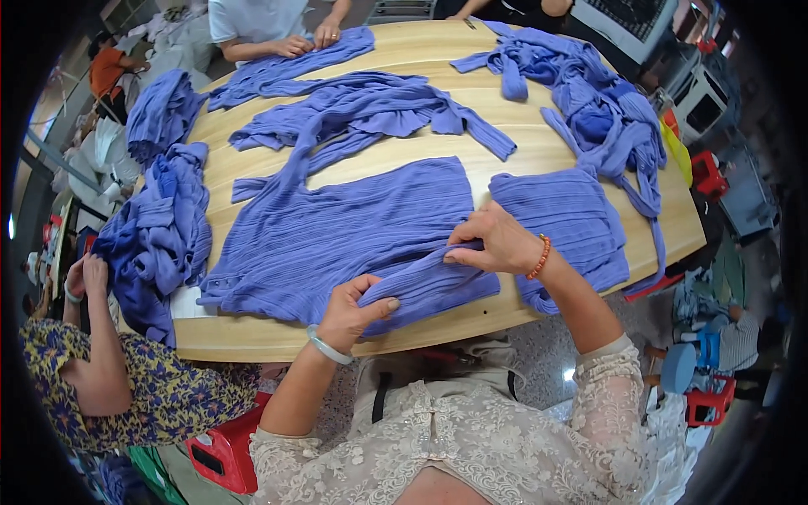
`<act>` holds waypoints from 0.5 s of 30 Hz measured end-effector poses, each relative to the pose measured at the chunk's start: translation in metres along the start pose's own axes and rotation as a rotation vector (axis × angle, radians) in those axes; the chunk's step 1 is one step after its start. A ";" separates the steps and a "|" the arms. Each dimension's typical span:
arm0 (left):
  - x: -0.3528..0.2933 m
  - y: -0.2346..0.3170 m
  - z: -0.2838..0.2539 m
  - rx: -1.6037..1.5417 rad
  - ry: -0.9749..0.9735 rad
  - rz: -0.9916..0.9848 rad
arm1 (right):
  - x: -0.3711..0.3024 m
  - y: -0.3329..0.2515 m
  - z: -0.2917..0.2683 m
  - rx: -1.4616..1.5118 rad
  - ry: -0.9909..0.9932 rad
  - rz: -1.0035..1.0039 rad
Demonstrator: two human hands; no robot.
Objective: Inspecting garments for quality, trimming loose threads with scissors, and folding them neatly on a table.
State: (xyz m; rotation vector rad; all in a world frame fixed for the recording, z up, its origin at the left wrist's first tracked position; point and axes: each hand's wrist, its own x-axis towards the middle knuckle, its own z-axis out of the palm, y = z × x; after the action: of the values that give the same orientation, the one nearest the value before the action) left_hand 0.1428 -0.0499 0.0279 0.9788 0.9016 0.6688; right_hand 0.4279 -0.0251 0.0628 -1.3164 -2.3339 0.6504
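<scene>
A ribbed violet-blue knit top (353, 215) lies spread flat on the wooden table in front of me, one long sleeve reaching away at its far left. Its near sleeve (412, 276) runs slantwise between my hands. My left hand (347, 318), with a pale bangle at the wrist, is closed on the lower left part of this sleeve, thumb on top. Higher up and to the right, my right hand (497, 239) pinches the same sleeve between thumb and fingers; a beaded bracelet circles that wrist. Beside it lies a folded knit top (568, 220) of the same colour.
Violet-blue knit garments pile up at the far right (602, 114) and left edge (172, 223); another knit top (362, 105) lies loosely beyond mine. Co-workers' hands (307, 40) handle fabric at the far side, and a person in a flowered top (126, 391) works at the left.
</scene>
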 end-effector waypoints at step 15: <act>0.020 -0.009 -0.019 -0.152 0.153 0.052 | 0.013 0.014 0.004 0.064 0.023 0.186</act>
State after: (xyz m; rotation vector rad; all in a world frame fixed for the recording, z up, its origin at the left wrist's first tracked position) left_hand 0.1364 -0.0302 0.0081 0.8258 0.9476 0.8527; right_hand 0.4293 -0.0082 0.0532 -1.5153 -2.1707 0.7557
